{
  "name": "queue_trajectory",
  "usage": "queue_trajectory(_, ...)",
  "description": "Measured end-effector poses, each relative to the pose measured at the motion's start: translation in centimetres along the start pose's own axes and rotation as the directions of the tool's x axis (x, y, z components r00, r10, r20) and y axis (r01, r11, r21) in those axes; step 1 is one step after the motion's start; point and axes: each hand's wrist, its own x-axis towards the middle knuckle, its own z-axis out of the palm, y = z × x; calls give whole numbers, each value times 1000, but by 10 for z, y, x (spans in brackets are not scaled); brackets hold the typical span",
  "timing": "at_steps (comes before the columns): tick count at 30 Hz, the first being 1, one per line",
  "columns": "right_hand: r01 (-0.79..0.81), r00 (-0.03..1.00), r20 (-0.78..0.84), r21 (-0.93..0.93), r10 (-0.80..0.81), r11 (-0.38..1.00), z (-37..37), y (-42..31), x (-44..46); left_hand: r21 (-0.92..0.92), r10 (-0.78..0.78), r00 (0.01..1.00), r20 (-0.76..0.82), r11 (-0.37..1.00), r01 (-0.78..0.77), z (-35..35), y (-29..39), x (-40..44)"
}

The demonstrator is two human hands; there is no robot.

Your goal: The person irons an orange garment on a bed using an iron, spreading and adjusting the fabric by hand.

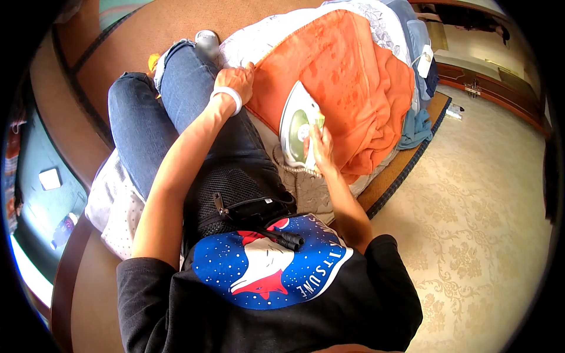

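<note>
An orange cloth (329,65) with darker damp-looking spots lies spread in front of me, smooth on its left and bunched in folds on its right. My right hand (319,147) is wrapped round the handle of a white and green iron (292,126), whose tip points away from me over the cloth's near left part. At the cloth's left edge, my left hand (234,81) is closed with its fingertips on the border, pinching it. A white band circles my left wrist. Beneath the orange cloth shows a beige quilted pad (309,191).
White patterned fabric (259,38) and blue denim (416,35) lie behind and beside the cloth. A white plug-like object (424,61) rests on the denim. The woven mat's dark edge (406,162) borders a patterned floor (471,194). My jeans-clad legs (188,88) stretch out at left.
</note>
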Motion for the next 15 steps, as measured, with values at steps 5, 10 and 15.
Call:
queue_trajectory(5,-78,997,1,-37,78,996,4,0,-17,-9,13,1000,-29,1000,-13,4,-1,0)
queue_trajectory(10,-59,995,-84,-43,55,997,9,-12,1,6,0,1000,12,1000,0,-5,3,0)
queue_trajectory(15,-88,987,-132,34,92,996,4,-33,51,-8,-17,999,33,1000,17,-2,0,1)
